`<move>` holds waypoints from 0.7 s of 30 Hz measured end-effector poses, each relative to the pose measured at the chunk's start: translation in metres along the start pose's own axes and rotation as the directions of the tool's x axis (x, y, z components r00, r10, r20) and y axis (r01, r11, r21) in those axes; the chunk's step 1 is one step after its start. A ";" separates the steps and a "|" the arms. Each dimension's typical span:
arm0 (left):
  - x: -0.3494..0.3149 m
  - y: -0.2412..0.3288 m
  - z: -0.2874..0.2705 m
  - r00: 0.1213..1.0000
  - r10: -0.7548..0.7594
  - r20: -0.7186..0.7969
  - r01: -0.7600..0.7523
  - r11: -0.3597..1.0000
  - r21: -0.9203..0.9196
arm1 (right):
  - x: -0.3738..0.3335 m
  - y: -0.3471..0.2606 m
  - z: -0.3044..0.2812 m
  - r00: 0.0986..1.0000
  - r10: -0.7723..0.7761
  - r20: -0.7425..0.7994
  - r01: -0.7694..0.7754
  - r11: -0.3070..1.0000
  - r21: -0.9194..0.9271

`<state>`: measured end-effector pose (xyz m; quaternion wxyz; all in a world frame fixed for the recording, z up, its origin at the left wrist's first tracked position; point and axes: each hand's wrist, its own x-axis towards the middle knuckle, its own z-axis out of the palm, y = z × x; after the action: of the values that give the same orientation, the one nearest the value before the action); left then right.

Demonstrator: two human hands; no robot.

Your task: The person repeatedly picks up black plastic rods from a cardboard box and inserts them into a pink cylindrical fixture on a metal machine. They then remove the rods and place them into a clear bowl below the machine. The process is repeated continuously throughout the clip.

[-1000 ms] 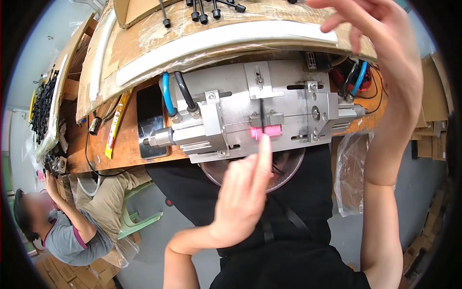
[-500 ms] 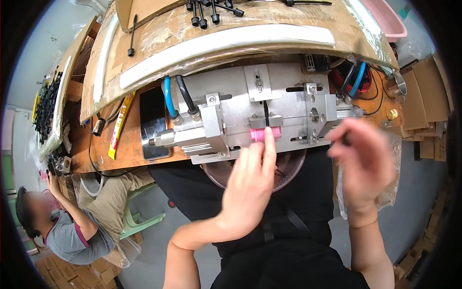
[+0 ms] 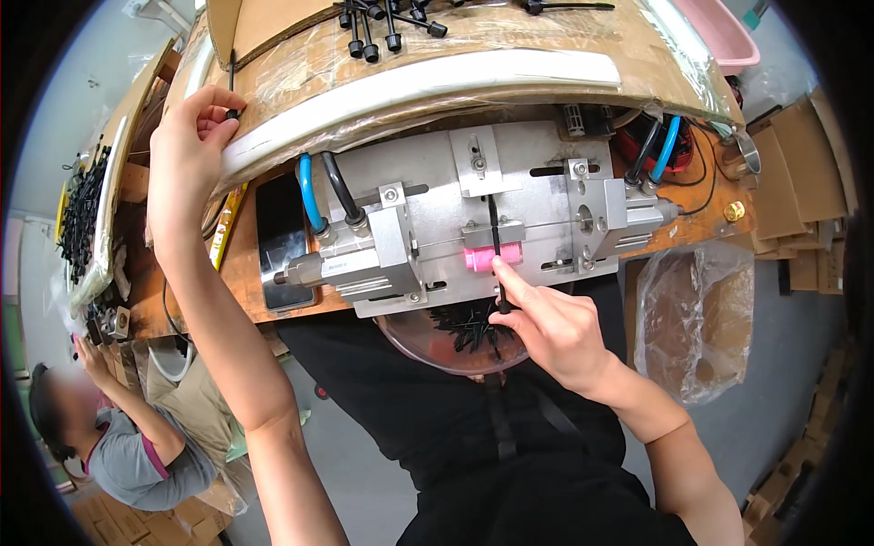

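The black rod lay with its long axis nearly square to the near edge of the worktop; its far end pointed at the bracket at the metal plate's far edge, and its near end pointed toward the person, leaning slightly right. It crossed the pink block by the plate's near edge. A capped rod pointed away from the person, its cap end nearest.

The plate sat at the worktop's near edge, with a cylinder unit at its left end and another at its right. A phone and a yellow packet lay left of the plate. Beyond it, a cardboard sheet with a white strip carried more black rods. A bowl of black pieces stood below the worktop's near edge. A co-worker in grey sat to the left; cartons were stacked at the right.

The right hand had its index fingertip at the black rod over the pink block and its thumb beside the near end; whether it gripped the rod could not be told. The left hand, well apart, pinched the capped rod's cap over the sheet's left part.
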<state>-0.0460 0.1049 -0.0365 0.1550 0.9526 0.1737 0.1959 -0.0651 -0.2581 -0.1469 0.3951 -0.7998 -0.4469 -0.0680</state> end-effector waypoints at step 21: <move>-0.208 0.159 0.099 0.933 0.335 0.131 -0.336 0.942 -0.014 | 0.145 0.047 -0.132 0.983 -0.041 -0.177 0.038 0.999 -0.016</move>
<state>-0.1403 -0.1411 -0.1315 0.1262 0.9797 -0.0009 0.1555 0.0890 -0.2673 -0.0170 0.4269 -0.7840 -0.4253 -0.1494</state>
